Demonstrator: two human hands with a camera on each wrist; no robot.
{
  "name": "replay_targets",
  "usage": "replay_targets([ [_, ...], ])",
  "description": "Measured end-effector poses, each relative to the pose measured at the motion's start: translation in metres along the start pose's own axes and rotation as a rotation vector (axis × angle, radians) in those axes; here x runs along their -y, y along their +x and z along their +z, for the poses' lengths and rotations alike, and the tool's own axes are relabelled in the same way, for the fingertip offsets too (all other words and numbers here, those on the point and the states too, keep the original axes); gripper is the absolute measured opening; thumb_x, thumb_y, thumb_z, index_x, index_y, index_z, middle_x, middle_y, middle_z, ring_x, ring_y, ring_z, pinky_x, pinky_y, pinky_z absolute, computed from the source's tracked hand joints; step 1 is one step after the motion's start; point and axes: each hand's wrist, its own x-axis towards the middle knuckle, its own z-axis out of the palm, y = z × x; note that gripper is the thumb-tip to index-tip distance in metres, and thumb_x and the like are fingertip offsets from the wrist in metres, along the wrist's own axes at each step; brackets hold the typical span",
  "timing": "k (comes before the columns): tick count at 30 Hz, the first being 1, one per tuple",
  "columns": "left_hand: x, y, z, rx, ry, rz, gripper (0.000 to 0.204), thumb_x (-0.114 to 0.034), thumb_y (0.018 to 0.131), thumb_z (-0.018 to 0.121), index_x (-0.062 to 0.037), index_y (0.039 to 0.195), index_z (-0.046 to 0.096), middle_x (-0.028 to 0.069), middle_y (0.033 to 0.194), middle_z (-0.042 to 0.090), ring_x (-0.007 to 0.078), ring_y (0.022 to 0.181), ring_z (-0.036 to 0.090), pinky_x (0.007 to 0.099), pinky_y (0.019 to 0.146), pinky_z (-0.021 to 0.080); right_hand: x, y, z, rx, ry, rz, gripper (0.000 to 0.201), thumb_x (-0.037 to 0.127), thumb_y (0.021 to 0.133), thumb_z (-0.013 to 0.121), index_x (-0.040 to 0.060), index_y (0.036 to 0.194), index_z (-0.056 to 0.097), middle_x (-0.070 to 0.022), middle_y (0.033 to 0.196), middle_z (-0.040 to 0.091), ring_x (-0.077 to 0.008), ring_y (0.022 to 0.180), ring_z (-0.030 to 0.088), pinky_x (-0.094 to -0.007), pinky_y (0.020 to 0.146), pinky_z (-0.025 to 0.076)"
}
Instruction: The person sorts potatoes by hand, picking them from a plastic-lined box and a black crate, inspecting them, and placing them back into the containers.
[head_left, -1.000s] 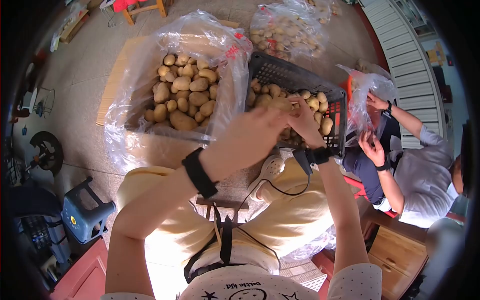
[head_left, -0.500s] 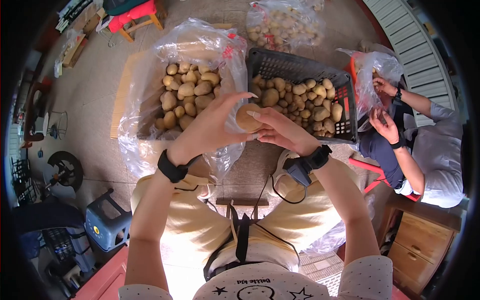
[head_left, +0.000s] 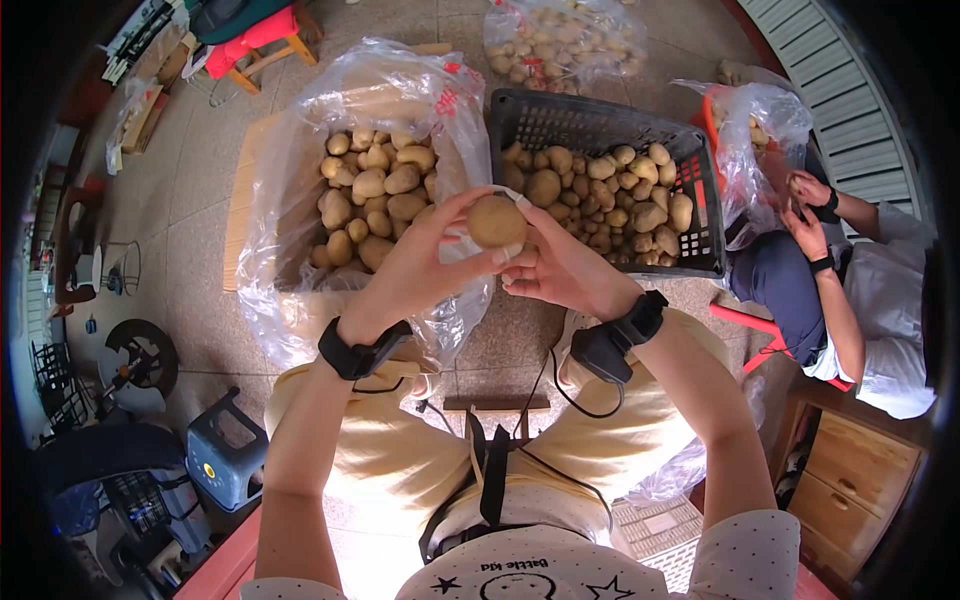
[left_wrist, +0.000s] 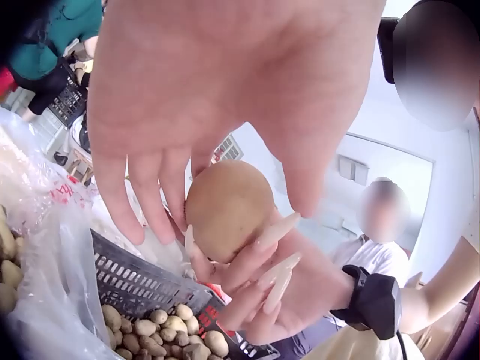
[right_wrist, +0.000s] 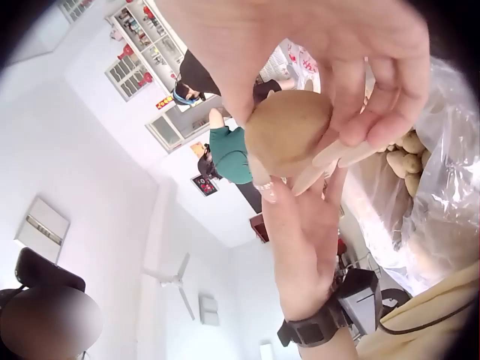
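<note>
A round brown potato is raised between my two hands, above the gap between the box and the crate. My right hand grips it; in the right wrist view the thumb and curled fingers sit around the potato. My left hand holds it from the other side, thumb at its lower edge and fingers at its upper edge. More potatoes fill the plastic-lined cardboard box in front of the left hand. Smaller potatoes lie in the black crate beyond the right hand.
A clear bag of potatoes lies behind the crate. At right, another person sits on a red stool beside an orange container covered with plastic. A blue stool stands at lower left, and a wooden cabinet at lower right.
Both hands have come back from over the crate with the potato, moving left and toward me. In the last half second the potato has turned slightly between them. The other person's hands have drawn together.
</note>
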Motion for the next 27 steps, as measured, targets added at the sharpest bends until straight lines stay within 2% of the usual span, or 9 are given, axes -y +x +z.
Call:
replay_targets([
  [1, 0.004, 0.001, 0.001, -0.002, 0.000, -0.001, 0.063, -0.021, 0.081, 0.072, -0.0075, 0.135, 0.042, 0.0093, 0.121, 0.057, 0.0176, 0.111, 0.054, 0.0328, 0.094, 0.041, 0.001, 0.000, 0.001, -0.001, 0.001, 0.006, 0.051, 0.052, 0.097, 0.037, 0.0089, 0.121, 0.048, -0.0038, 0.102, 0.061, -0.0134, 0.092, 0.056, -0.0267, 0.085, 0.046],
  [7, 0.007, 0.005, 0.003, 0.080, -0.083, -0.065, 0.062, -0.014, 0.086, 0.067, -0.0067, 0.139, 0.037, 0.0085, 0.124, 0.054, 0.0150, 0.111, 0.054, 0.0313, 0.095, 0.044, -0.003, 0.004, -0.004, -0.022, 0.027, 0.065, 0.056, 0.057, 0.096, 0.031, 0.0089, 0.116, 0.053, -0.0024, 0.097, 0.060, -0.0157, 0.091, 0.057, -0.0308, 0.087, 0.046],
  [10, 0.008, 0.003, 0.011, 0.044, -0.054, -0.066, 0.064, -0.018, 0.085, 0.069, -0.0056, 0.138, 0.035, 0.0093, 0.124, 0.054, 0.0156, 0.112, 0.053, 0.0317, 0.095, 0.044, -0.013, 0.008, -0.011, 0.034, -0.023, 0.022, 0.066, 0.064, 0.093, 0.030, 0.0058, 0.116, 0.053, -0.0042, 0.102, 0.057, -0.0168, 0.094, 0.056, -0.0313, 0.087, 0.046],
  [19, 0.015, 0.003, 0.019, -0.067, -0.049, -0.147, 0.064, -0.022, 0.082, 0.073, -0.0032, 0.134, 0.039, 0.0096, 0.116, 0.057, 0.0176, 0.106, 0.057, 0.0322, 0.090, 0.047, -0.013, 0.008, -0.008, 0.077, -0.137, 0.000, 0.065, 0.058, 0.097, 0.023, 0.0033, 0.117, 0.052, -0.0065, 0.107, 0.061, -0.0173, 0.094, 0.057, -0.0324, 0.087, 0.046],
  [21, 0.012, 0.005, 0.017, -0.153, 0.057, -0.096, 0.064, -0.032, 0.075, 0.076, 0.0001, 0.123, 0.047, 0.0165, 0.107, 0.061, 0.0241, 0.092, 0.065, 0.0337, 0.075, 0.053, -0.009, 0.005, -0.001, 0.055, -0.230, -0.011, 0.066, 0.058, 0.098, 0.021, 0.0035, 0.119, 0.052, -0.0070, 0.109, 0.062, -0.0172, 0.092, 0.057, -0.0319, 0.086, 0.047],
  [22, 0.006, 0.004, 0.015, -0.153, 0.057, -0.096, 0.064, -0.032, 0.075, 0.076, 0.0001, 0.123, 0.047, 0.0165, 0.107, 0.061, 0.0241, 0.092, 0.065, 0.0337, 0.075, 0.053, -0.007, 0.004, 0.001, 0.034, -0.323, -0.022, 0.067, 0.057, 0.098, 0.019, 0.0036, 0.120, 0.051, -0.0076, 0.110, 0.062, -0.0171, 0.091, 0.058, -0.0314, 0.086, 0.047],
  [24, -0.008, 0.000, 0.009, -0.230, 0.476, -0.135, 0.061, -0.034, 0.071, 0.076, -0.0002, 0.116, 0.053, 0.0176, 0.102, 0.062, 0.0291, 0.089, 0.065, 0.0366, 0.073, 0.052, -0.006, 0.005, 0.000, -0.013, -0.368, 0.017, 0.065, 0.057, 0.098, 0.021, 0.0042, 0.122, 0.050, -0.0079, 0.109, 0.063, -0.0166, 0.089, 0.059, -0.0312, 0.085, 0.047],
  [25, -0.009, 0.000, 0.007, -0.228, 0.476, -0.135, 0.061, -0.034, 0.071, 0.076, -0.0002, 0.116, 0.053, 0.0176, 0.102, 0.062, 0.0291, 0.089, 0.065, 0.0366, 0.073, 0.052, -0.006, 0.006, -0.001, -0.059, -0.413, 0.055, 0.064, 0.057, 0.098, 0.022, 0.0049, 0.125, 0.049, -0.0081, 0.108, 0.063, -0.0162, 0.087, 0.059, -0.0310, 0.084, 0.048],
  [27, -0.010, -0.002, 0.005, -0.348, 0.742, -0.003, 0.059, -0.034, 0.067, 0.076, -0.0019, 0.112, 0.055, 0.0169, 0.100, 0.062, 0.0326, 0.088, 0.063, 0.0395, 0.073, 0.051, -0.007, 0.007, -0.004, -0.101, -0.453, 0.029, 0.061, 0.054, 0.098, 0.027, 0.0049, 0.125, 0.049, -0.0081, 0.107, 0.064, -0.0149, 0.087, 0.059, -0.0300, 0.083, 0.048],
])
